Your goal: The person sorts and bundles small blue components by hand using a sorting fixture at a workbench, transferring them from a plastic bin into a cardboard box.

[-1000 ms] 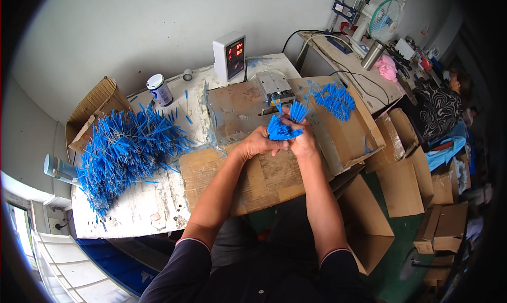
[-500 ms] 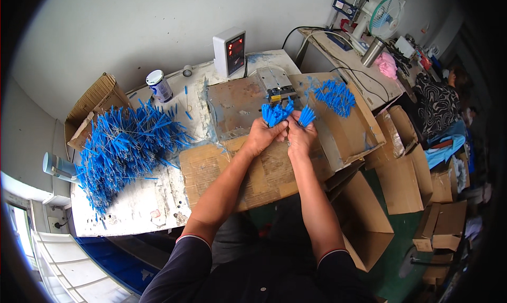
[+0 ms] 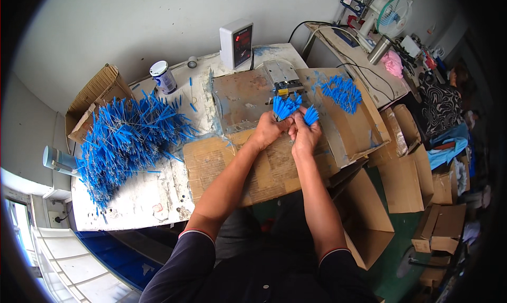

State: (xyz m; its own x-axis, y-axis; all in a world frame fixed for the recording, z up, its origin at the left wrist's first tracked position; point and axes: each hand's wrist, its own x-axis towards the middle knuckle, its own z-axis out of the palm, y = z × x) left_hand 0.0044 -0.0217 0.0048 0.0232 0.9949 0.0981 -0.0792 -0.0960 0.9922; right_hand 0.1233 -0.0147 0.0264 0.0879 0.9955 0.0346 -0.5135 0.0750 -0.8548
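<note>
My left hand (image 3: 268, 131) is closed around a bunch of blue-tipped wires (image 3: 283, 107), tips up and fanned. A smaller bunch of blue-tipped wires (image 3: 311, 115) stands out of my closed right hand (image 3: 307, 138). Both hands meet at the fingertips over the cardboard sheet (image 3: 237, 168), just in front of a small metal machine (image 3: 283, 75). What the touching fingertips pinch is too small to make out. To the left lies a big tangled heap of the same wires (image 3: 129, 139). More of them (image 3: 342, 93) lie in a cardboard tray (image 3: 364, 136) on the right.
A white box with a red display (image 3: 236, 43) stands behind the machine, beside a metal plate (image 3: 237, 100). A white-and-blue can (image 3: 163, 77) and an open carton (image 3: 100, 94) are at the back left. The side table holds a fan (image 3: 393, 18) and steel flask (image 3: 379, 50).
The whole view has shifted slightly. The tips in my left hand now spread into two clusters, and my hands stay together. The display's lit digits have changed.
</note>
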